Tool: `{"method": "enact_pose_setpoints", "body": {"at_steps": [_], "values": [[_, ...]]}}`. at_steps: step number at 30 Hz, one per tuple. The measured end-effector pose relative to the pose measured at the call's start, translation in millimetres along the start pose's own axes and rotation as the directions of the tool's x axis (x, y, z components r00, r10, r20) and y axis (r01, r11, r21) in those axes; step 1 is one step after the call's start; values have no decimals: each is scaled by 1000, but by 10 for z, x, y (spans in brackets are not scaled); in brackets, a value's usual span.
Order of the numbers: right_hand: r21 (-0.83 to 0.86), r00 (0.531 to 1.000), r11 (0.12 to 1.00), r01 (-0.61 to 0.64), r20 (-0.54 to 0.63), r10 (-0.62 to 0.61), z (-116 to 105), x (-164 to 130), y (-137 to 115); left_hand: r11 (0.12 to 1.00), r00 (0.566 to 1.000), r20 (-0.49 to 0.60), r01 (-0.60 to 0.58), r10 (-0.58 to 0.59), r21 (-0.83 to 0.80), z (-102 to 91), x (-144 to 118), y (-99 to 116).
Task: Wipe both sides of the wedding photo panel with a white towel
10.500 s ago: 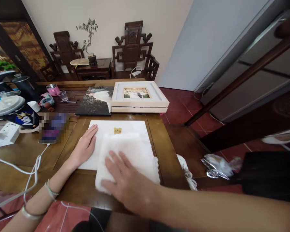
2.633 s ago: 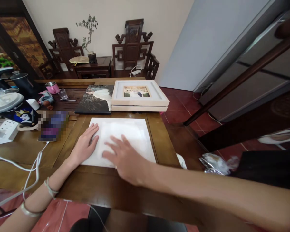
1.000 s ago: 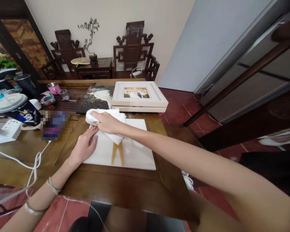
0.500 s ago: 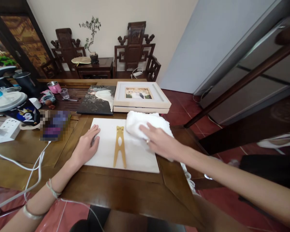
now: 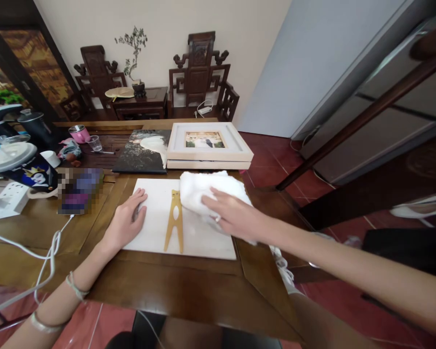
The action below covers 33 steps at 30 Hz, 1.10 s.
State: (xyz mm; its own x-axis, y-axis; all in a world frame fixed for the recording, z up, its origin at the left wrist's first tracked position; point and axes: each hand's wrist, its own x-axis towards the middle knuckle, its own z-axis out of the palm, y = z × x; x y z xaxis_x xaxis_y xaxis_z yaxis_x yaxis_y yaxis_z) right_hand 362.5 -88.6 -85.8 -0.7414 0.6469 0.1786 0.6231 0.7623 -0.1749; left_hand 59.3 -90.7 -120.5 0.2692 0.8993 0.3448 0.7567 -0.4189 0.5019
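A white rectangular board [image 5: 199, 242] lies flat on the wooden table. On its left edge rests my left hand [image 5: 127, 218], open, palm down with fingers stretched forward. My right hand [image 5: 232, 211] presses a folded white towel [image 5: 199, 186] onto the board's right part; its thumb side faces the middle and the fingertips are on the cloth. Between the hands lies a flat yellow two-legged piece [image 5: 175, 220], narrow at the far end and with an oval hole. The towel's left edge reaches up to its top end. Part of the towel is hidden under my right hand.
Beyond the board are a dark photo panel [image 5: 141, 155] and stacked white picture frames [image 5: 210, 157]. On the left stand a lidded cup [image 5: 32, 169], a phone [image 5: 82, 191] with a white cable [image 5: 56, 242], a pink mug [image 5: 79, 134] and a small clear cup [image 5: 95, 143].
My right hand and the towel have slid slightly left, up against the yellow piece. My left hand stays in place on the board. The whole view has shifted a little.
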Motion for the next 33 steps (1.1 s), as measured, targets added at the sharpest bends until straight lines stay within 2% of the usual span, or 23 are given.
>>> {"method": "enact_pose_setpoints", "body": {"at_steps": [3, 5, 12, 15, 18, 21, 24, 27, 30, 33], "values": [[-33, 998, 998, -57, -27, 56, 21, 165, 210, 1000, 1000, -5, 0, 0, -3, -4, -4, 8], [-24, 997, 998, -60, -41, 59, 17, 162, 172, 1000, 1000, -8, 3, -3, -2, -3, -6, 10], [156, 997, 988, 11, 75, -23, -189, -366, -583, 1000, 1000, 3, 8, -8, 1, 7, -1, 10], [213, 990, 977, 32, 128, -61, -253, -494, -708, 1000, 1000, 6, 10, -10, 10, 16, 3, 10], [189, 992, 982, -23, 129, -1, -212, -430, -548, 1000, 1000, 4, 15, -15, 9, 23, 5, 13], [145, 998, 988, -49, 54, 41, -110, -229, -196, 1000, 1000, 3, 14, -14, 8, 22, 8, 21], [170, 998, 984, -56, -2, 57, -27, 15, 166, 1000, 1000, -2, 5, -5, 9, 14, 10, 32], [208, 990, 973, -102, -69, 119, 7, 198, 380, 1000, 1000, -5, 3, -3, 17, 6, 10, 46], [192, 981, 971, -146, -103, 167, 22, 240, 377, 1000, 1000, -5, 8, -8, 20, 1, 7, 54], [154, 974, 971, -183, -109, 201, 30, 117, 150, 1000, 1000, -6, 11, -11, 13, 0, 4, 48]]}}
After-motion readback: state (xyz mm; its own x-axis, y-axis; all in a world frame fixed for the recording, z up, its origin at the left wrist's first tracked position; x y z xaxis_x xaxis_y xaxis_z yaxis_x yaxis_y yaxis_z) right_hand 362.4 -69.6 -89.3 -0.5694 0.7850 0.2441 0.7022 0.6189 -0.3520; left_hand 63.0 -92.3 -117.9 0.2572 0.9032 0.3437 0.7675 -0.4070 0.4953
